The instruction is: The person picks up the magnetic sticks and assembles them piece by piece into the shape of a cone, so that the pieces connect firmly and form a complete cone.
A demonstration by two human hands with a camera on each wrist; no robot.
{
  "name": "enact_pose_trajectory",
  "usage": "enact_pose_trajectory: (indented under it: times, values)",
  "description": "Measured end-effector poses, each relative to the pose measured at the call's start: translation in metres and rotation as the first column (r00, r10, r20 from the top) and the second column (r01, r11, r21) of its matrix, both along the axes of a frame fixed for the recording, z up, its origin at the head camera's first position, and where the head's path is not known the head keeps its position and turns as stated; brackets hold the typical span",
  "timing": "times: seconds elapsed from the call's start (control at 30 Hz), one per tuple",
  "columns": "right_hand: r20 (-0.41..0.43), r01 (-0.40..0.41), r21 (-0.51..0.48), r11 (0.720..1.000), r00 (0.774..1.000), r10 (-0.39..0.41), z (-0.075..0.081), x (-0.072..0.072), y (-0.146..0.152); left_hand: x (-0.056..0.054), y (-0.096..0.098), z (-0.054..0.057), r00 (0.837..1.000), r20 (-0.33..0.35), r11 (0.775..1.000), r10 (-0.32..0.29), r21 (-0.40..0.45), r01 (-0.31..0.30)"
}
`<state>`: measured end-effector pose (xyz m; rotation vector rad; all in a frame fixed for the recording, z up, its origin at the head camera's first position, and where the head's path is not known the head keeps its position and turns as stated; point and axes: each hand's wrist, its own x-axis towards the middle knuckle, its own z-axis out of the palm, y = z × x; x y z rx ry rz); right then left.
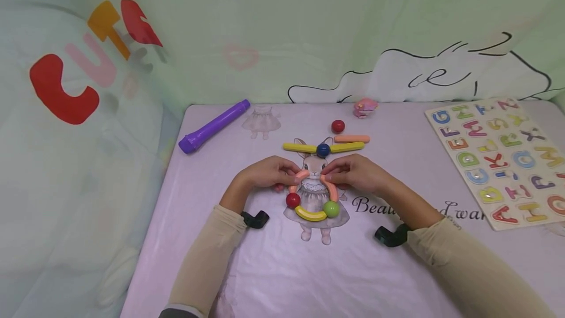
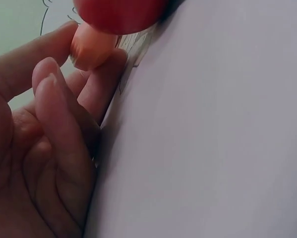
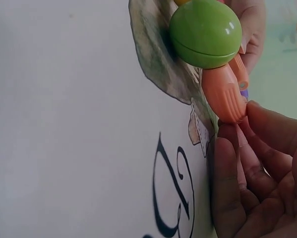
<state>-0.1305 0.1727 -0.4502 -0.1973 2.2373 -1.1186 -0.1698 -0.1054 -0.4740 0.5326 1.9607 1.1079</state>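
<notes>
While left fingers (image 1: 287, 179) and right fingers (image 1: 339, 178) pinch orange rods (image 1: 302, 176) (image 1: 332, 191), their long axes point away, converging.

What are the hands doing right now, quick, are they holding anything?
Left hand: holding the curved orange piece beside a red ball.
Right hand: holding the other curved orange piece, beside the green ball.

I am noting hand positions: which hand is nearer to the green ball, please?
Right. The right hand pinches the curved orange piece touching the green ball, just beyond the ball; the left hand is farther, on the opposite side, near the lower red ball.
</notes>
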Motion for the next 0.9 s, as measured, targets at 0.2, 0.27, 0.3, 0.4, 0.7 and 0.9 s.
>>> enact_pose_trajectory:
  times: [0.2, 0.27, 0.3, 0.4, 0.7, 0.9]
  values:
    - [0.014, 0.005, -0.008, 1.000, 1.000, -0.005, -0.001, -0.002, 0.000, -0.001, -0.001, -0.002, 1.000, -0.009, 1.000, -0.006, -0.006, 0.006]
    - [0.032, 0.017, -0.014, 1.000, 0.999, -0.017, -0.002, -0.003, 0.001, -0.001, -0.001, -0.003, 1.000, -0.006, 1.000, -0.008, 0.000, 0.008]
    - [0.041, 0.027, -0.014, 1.000, 0.999, -0.026, -0.003, -0.003, 0.001, -0.001, -0.002, -0.002, 1.000, -0.002, 1.000, -0.009, 0.005, 0.009]
    - [0.061, 0.053, -0.029, 0.998, 0.997, -0.051, -0.004, -0.005, 0.002, -0.002, -0.002, -0.002, 1.000, 0.009, 1.000, -0.010, 0.017, 0.010]
    - [0.025, 0.090, -0.017, 0.996, 0.996, -0.090, 0.002, -0.017, 0.005, -0.002, -0.003, -0.004, 1.000, 0.003, 1.000, -0.021, 0.007, 0.021]
    - [-0.105, 0.155, -0.023, 0.988, 0.982, -0.157, 0.014, -0.035, 0.010, -0.001, -0.003, -0.002, 1.000, 0.000, 1.000, -0.016, 0.001, 0.016]
